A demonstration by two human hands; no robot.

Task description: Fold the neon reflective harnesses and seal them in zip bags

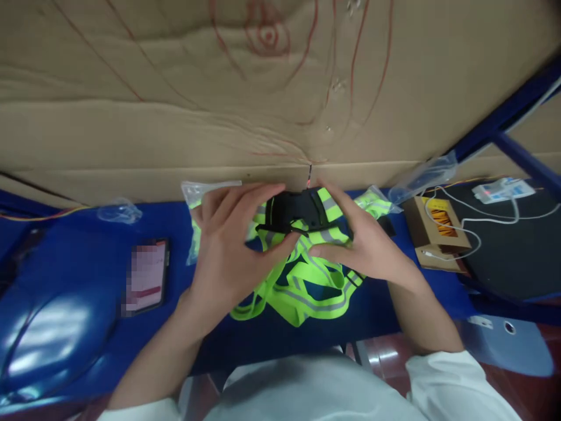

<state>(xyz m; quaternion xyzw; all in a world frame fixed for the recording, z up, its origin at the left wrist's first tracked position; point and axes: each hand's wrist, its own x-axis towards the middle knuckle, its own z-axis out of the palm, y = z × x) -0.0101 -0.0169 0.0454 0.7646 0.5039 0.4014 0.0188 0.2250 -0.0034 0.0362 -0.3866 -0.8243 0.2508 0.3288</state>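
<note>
Between my two hands is a black plastic buckle (298,209) with bright yellow-green reflective straps (313,304) fixed to it. My left hand (234,245) grips the buckle's left side, fingers on top and thumb along its lower edge. On the other side my right hand (362,240) pinches the buckle's right end and the strap there. The rest of the straps hang and lie in loops below the buckle on the blue surface. A clear plastic bag (210,190) with some yellow-green material shows behind my left hand.
A phone (146,275) lies left on the blue table (184,339). To the right are an open cardboard box (432,225), white cables and a white power strip (504,190). Brown cardboard (153,134) with red lines stands behind. Another clear bag (425,175) lies near the box.
</note>
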